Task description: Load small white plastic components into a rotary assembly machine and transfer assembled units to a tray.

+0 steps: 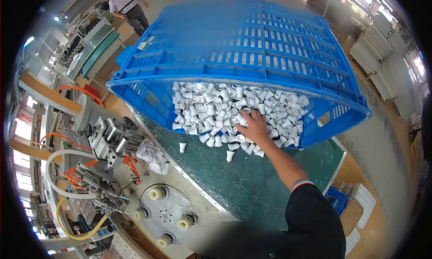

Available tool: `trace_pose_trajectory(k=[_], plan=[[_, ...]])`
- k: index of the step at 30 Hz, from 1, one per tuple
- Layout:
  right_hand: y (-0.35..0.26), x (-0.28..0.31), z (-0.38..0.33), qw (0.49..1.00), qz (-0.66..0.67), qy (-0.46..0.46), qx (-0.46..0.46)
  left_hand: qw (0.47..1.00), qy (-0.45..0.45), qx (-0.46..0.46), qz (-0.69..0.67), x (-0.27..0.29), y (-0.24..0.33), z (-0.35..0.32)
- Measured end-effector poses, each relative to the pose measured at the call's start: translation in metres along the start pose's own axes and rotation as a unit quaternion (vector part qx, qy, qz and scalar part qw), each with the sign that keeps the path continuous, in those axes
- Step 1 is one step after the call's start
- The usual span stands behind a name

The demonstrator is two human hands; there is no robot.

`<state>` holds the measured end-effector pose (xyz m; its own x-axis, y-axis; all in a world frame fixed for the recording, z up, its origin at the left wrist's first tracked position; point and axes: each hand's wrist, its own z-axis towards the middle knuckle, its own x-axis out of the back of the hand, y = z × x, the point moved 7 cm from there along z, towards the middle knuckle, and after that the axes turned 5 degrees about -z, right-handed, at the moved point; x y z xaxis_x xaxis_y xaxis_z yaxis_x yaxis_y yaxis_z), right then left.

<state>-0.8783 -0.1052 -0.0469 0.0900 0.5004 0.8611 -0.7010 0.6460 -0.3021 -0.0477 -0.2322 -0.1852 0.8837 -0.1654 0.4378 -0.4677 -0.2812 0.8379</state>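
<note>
Touching white cups, right hand

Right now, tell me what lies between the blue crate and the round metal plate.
In the head view: mostly green tabletop, with loose white parts on its far side; a crumpled pale cloth lies toward the left.

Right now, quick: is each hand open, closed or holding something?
Left hand: not in view, so it cannot be told.
Right hand: partly curled around a small, white, cup-shaped piece; firm grip unclear.
</note>
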Motion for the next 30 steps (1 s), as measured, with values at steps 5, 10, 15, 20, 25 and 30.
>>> trace_pose_trajectory(k=[5, 10, 15, 20, 25, 30], plan=[[-0.019, 0.002, -0.033, 0.999, 0.045, -0.024, -0.017, 0.998, 0.012, 0.062, -0.011, 0.025, -0.044, -0.05], [-0.053, 0.011, -0.055, 0.996, 0.092, -0.003, 0.013, 0.989, 0.05, 0.141, -0.021, 0.088, -0.1, -0.146], [-0.083, -0.027, -0.087, 0.995, 0.06, -0.055, 0.058, 0.994, 0.101, 0.029, 0.02, 0.087, -0.026, -0.2], [-0.049, 0.038, -0.135, 0.997, 0.061, 0.011, 0.041, 0.975, 0.215, 0.042, -0.029, 0.084, 0.109, -0.165], [-0.076, 0.009, -0.197, 0.997, -0.029, -0.066, 0.004, 0.96, 0.279, -0.007, 0.019, 0.146, 0.109, -0.11], [-0.076, 0.006, -0.2, 0.985, -0.104, -0.119, -0.064, 0.928, 0.183, 0.058, 0.32, 0.156, 0.12, -0.033]])
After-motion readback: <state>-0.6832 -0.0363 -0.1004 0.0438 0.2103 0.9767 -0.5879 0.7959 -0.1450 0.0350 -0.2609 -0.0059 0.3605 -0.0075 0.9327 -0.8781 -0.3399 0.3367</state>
